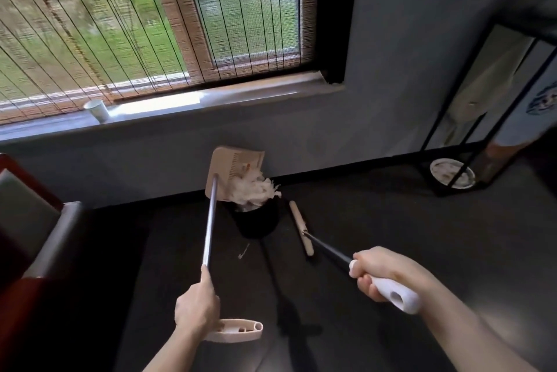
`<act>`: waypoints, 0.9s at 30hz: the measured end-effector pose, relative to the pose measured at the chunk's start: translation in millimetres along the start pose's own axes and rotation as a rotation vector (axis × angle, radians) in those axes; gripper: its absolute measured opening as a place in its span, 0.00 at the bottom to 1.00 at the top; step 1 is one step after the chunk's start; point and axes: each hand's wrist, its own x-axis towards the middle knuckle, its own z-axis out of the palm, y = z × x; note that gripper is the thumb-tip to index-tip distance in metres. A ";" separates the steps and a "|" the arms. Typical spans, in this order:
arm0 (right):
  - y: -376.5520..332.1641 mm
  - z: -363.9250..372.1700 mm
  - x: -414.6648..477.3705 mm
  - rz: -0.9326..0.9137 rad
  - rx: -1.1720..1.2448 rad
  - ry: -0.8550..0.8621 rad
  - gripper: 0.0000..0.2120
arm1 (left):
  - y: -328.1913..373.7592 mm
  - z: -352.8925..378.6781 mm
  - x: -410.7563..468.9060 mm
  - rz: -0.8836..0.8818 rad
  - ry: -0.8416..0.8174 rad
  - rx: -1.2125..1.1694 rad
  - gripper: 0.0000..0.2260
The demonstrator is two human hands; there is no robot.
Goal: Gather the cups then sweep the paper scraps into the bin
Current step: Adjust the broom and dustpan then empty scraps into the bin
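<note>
White paper scraps [254, 189] catch our eye first: a fluffy heap of them sits at the lower lip of a beige dustpan [230, 165], which is tipped steeply over a black bin [256, 222]. The heap hangs right over the bin's mouth; whether it touches the rim we cannot tell. The bin stands on the dark floor [391, 215] close to its far edge, where the floor meets the grey wall [376, 85].

The left hand [196, 307] has its fingers wrapped round the dustpan's silver pole, just above the pale grip at the pole's end. The right hand [382, 270] is clenched round the white grip of a broom [301, 228]. The broom's black shaft runs away from us to a beige head that lies on the floor just beside the bin, on the bin's right. We see one thin pale scrap [243, 252] lying on the floor near the bin, on our side of it.

A white paper cup [96, 110] stands upright on the windowsill [241, 100], towards its left end, under a bamboo blind [90, 25]. At the floor's right edge we find a black metal rack [470, 142] with a round pale dish [452, 173] at its foot; what the dish holds is too blurred for us to say.
</note>
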 end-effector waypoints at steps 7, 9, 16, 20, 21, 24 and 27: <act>-13.0 12.8 -8.5 -0.021 -0.061 -0.013 0.06 | -1.6 -6.9 3.2 0.014 0.034 0.090 0.30; -15.0 12.7 -11.8 -0.013 -0.055 -0.032 0.06 | 0.0 -8.0 5.4 -0.013 0.030 0.111 0.31; -13.6 16.6 -14.9 0.008 -0.097 -0.031 0.06 | -7.2 -22.7 10.7 -0.072 0.060 0.135 0.33; -13.8 16.9 -19.2 -0.032 -0.126 -0.009 0.06 | -6.4 -23.8 4.6 -0.049 0.080 0.098 0.33; -14.7 16.1 -20.7 -0.038 -0.130 -0.004 0.06 | -5.6 -21.8 2.2 -0.045 0.079 0.090 0.33; -15.9 13.8 -24.3 -0.042 -0.144 0.012 0.06 | 1.7 -8.7 -5.2 -0.032 0.041 0.117 0.33; -9.8 13.5 -25.3 -0.030 -0.161 0.028 0.07 | 14.1 8.4 -6.6 0.015 -0.021 0.206 0.34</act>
